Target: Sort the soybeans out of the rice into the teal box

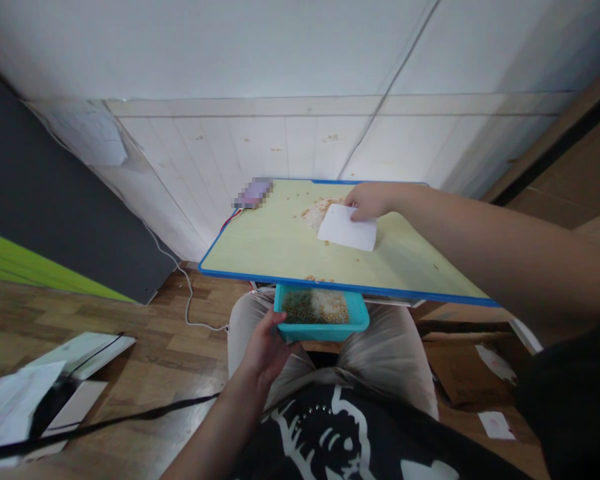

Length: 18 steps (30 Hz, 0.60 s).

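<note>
My right hand [367, 202] grips a white card [349, 228], its fingers closed on the upper edge. The card stands on the pale yellow tabletop [260, 243], touching a small pile of white and tan grains [316, 215]. My left hand [273, 343] holds the left side of a turquoise plastic tub [325, 332] just under the table's front edge, over my lap. Inside the tub lie green, yellow and white grains [316, 307]. A few tan grains [320, 279] lie at the table's front edge above the tub.
A blurred-out purple object [253, 193] with a red cord sits at the table's back left corner. Behind the table rises a white wall [260, 140]. Papers and boxes [75, 360] lie on the floor at left; a cardboard box [460, 373] stands at right.
</note>
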Available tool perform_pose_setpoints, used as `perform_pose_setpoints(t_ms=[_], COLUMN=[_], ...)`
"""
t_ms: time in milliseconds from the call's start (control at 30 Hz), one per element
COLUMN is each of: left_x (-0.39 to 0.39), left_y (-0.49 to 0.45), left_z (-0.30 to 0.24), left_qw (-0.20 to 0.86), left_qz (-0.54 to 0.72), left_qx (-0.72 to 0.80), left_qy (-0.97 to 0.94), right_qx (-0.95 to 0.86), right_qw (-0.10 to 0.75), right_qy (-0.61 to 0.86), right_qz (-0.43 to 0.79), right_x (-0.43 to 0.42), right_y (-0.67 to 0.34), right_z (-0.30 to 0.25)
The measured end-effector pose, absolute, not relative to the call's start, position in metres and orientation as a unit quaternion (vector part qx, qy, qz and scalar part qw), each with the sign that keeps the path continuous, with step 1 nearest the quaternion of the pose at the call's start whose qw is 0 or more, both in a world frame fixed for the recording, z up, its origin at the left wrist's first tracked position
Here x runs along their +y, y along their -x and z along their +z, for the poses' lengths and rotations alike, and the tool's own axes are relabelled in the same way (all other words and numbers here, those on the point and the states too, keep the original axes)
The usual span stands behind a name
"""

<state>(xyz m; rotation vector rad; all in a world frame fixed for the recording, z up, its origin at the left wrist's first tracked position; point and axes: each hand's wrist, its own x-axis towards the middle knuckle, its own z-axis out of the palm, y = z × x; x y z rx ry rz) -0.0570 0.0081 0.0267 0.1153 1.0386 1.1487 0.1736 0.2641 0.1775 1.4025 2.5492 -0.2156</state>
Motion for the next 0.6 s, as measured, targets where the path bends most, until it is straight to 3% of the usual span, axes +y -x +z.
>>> perform_pose_setpoints(t_ms=[167,600], left_x=[0.008,0.008], left_y=[0.059,0.055], left_z=[0.025,0.031], left_qw=[0.719,0.719], left_qz=[0.506,0.5], left_qx=[0.473,0.481], left_qy=[-0.056,-0.049], right_qx=[0.849,0.859], right_qw=[0.143,0.137], right_qy=[-0.464,-0.422], right_qz=[-0.208,-0.256], right_x=[0.257,0.222], right_y=[-0.171,-0.149], right_z=[0.164,0.152])
